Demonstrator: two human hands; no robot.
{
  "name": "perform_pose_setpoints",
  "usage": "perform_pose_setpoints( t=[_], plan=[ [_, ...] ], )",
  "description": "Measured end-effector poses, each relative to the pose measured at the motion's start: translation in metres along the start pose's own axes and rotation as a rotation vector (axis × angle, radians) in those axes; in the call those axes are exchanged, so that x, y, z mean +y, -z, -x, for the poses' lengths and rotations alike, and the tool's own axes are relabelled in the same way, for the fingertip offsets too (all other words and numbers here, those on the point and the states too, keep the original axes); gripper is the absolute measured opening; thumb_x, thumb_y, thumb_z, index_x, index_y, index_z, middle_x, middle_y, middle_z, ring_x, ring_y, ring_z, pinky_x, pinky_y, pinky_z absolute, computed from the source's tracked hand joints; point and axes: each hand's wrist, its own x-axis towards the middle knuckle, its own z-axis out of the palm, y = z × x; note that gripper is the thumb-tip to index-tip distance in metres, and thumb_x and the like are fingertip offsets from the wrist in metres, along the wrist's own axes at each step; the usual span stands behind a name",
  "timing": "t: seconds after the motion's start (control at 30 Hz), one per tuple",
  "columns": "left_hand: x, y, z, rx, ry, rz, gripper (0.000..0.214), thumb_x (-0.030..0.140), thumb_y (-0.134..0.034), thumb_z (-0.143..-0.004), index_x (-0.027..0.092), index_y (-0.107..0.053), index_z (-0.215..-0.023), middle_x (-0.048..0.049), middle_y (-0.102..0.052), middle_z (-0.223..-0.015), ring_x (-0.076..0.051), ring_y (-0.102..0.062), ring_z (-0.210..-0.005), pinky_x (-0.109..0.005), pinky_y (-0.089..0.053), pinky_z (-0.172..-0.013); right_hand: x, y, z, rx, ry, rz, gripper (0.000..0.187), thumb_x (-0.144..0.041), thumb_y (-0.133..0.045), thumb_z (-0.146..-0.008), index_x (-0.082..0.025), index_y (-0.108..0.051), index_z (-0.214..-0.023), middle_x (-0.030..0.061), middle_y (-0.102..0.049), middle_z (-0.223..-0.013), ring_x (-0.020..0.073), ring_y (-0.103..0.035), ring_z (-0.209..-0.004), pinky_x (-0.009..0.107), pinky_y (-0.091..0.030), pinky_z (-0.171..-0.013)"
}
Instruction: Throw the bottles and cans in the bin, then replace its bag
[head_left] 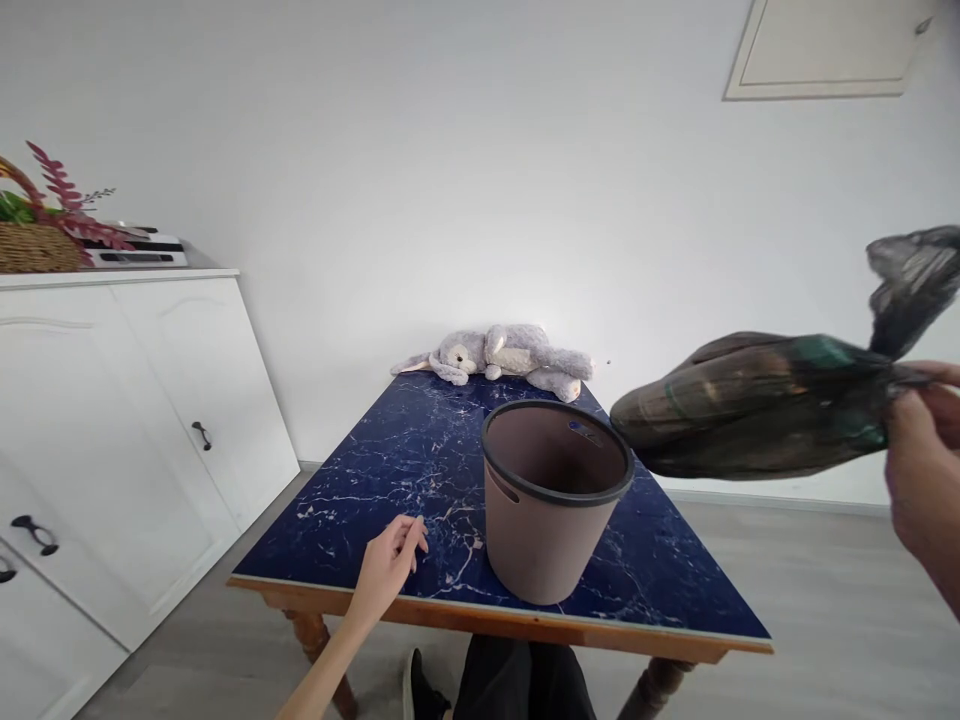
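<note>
At the right, my right hand (926, 470) is closed round the gathered neck of a dark, see-through garbage bag (750, 405). The bag hangs out sideways, filled with things whose green and brownish colours show through; I cannot make out what they are. Its far end is by the rim of a brownish-grey trash can (547, 550), which stands upright on the table. No liner shows inside the can. My left hand (391, 555) is at the table's front edge, left of the can, its fingers loosely curled and holding nothing.
The table (390, 460) has a blue marbled top and wooden edge. A grey plush rabbit (517, 355) lies along its back by the wall. On the left, a white cabinet (187, 400) bears a wicker basket (37, 248) with artificial plants and a white device (142, 250).
</note>
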Motion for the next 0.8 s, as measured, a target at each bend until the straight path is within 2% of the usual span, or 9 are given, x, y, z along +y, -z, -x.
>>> perform_pose_setpoints(
  t=[0.03, 0.1, 0.17, 0.27, 0.33, 0.43, 0.53, 0.67, 0.8],
  plan=[
    [0.003, -0.002, 0.001, 0.009, -0.015, -0.015, 0.05, 0.07, -0.049, -0.1, 0.023, -0.064, -0.089, -0.0041, -0.071, -0.081, -0.019, -0.062, -0.062, -0.032, -0.051, -0.064, 0.007, -0.001, 0.004, 0.045, 0.01, 0.04, 0.048, -0.063, -0.063, -0.089, -0.03, -0.067, -0.124, 0.0201, -0.078, -0.115, 0.0395, -0.074, -0.104, 0.058, -0.054, -0.079],
    [0.014, -0.008, 0.004, 0.062, -0.067, -0.076, 0.047, 0.066, -0.048, -0.102, 0.024, -0.065, -0.091, -0.0055, -0.072, -0.083, -0.022, -0.067, -0.071, -0.035, -0.054, -0.07, 0.023, -0.004, 0.012, 0.028, 0.035, 0.111, 0.031, -0.054, -0.063, -0.087, -0.031, -0.068, -0.108, 0.0157, -0.079, -0.097, 0.0358, -0.076, -0.088, 0.054, -0.056, -0.077],
    [0.032, -0.017, 0.007, 0.172, -0.185, -0.149, 0.039, 0.058, -0.049, -0.105, 0.024, -0.066, -0.099, -0.008, -0.073, -0.096, -0.026, -0.071, -0.088, -0.038, -0.057, -0.08, 0.042, -0.009, 0.019, -0.047, 0.077, 0.121, 0.025, -0.049, -0.06, -0.087, -0.033, -0.065, -0.105, 0.0132, -0.078, -0.097, 0.0354, -0.076, -0.089, 0.052, -0.058, -0.078],
    [0.071, -0.03, 0.01, 0.337, -0.484, -0.229, 0.022, 0.043, -0.057, -0.105, 0.026, -0.063, -0.119, -0.0118, -0.067, -0.129, -0.03, -0.065, -0.123, -0.046, -0.055, -0.104, 0.069, -0.018, 0.031, -0.131, 0.079, 0.07, 0.026, -0.048, -0.061, -0.086, -0.033, -0.065, -0.106, 0.0119, -0.079, -0.104, 0.038, -0.077, -0.1, 0.053, -0.059, -0.085],
    [0.102, -0.036, 0.008, 0.363, -0.669, -0.29, 0.032, 0.038, -0.064, -0.103, 0.028, -0.057, -0.132, -0.0145, -0.057, -0.146, -0.033, -0.056, -0.139, -0.051, -0.049, -0.113, 0.083, -0.026, 0.039, -0.165, 0.034, 0.022, 0.028, -0.049, -0.063, -0.086, -0.032, -0.066, -0.107, 0.0119, -0.079, -0.105, 0.0385, -0.077, -0.102, 0.054, -0.059, -0.087],
    [0.146, -0.041, 0.001, 0.287, -0.881, -0.366, 0.057, 0.041, -0.074, -0.098, 0.029, -0.045, -0.146, -0.0177, -0.05, -0.157, -0.036, -0.046, -0.149, -0.057, -0.041, -0.12, 0.098, -0.037, 0.051, -0.231, -0.062, -0.086, 0.032, -0.053, -0.066, -0.086, -0.03, -0.065, -0.109, 0.0127, -0.079, -0.106, 0.0382, -0.075, -0.105, 0.053, -0.058, -0.09],
    [0.177, -0.043, -0.008, 0.145, -0.998, -0.416, 0.068, 0.048, -0.079, -0.094, 0.029, -0.043, -0.149, -0.0153, -0.058, -0.154, -0.036, -0.042, -0.152, -0.057, -0.033, -0.123, 0.119, -0.047, 0.061, -0.241, -0.184, -0.217, 0.043, -0.06, -0.068, -0.086, -0.027, -0.065, -0.114, 0.0125, -0.078, -0.106, 0.0371, -0.073, -0.112, 0.052, -0.056, -0.098],
    [0.195, -0.046, -0.016, -0.017, -1.018, -0.506, 0.049, 0.053, -0.075, -0.095, 0.029, -0.058, -0.134, -0.0079, -0.074, -0.132, -0.033, -0.056, -0.139, -0.053, -0.027, -0.123, 0.163, -0.056, 0.067, -0.177, -0.327, -0.34, 0.059, -0.068, -0.07, -0.083, -0.025, -0.064, -0.123, 0.0084, -0.078, -0.103, 0.0329, -0.073, -0.11, 0.051, -0.054, -0.105],
    [0.195, -0.051, -0.018, -0.046, -0.995, -0.531, 0.023, 0.047, -0.072, -0.099, 0.028, -0.069, -0.112, -0.0024, -0.078, -0.106, -0.026, -0.068, -0.11, -0.051, -0.026, -0.12, 0.209, -0.061, 0.07, -0.242, -0.461, -0.383, 0.056, -0.063, -0.075, -0.081, -0.027, -0.066, -0.123, 0.0048, -0.078, -0.097, 0.0307, -0.074, -0.103, 0.049, -0.056, -0.104]
  ],
)
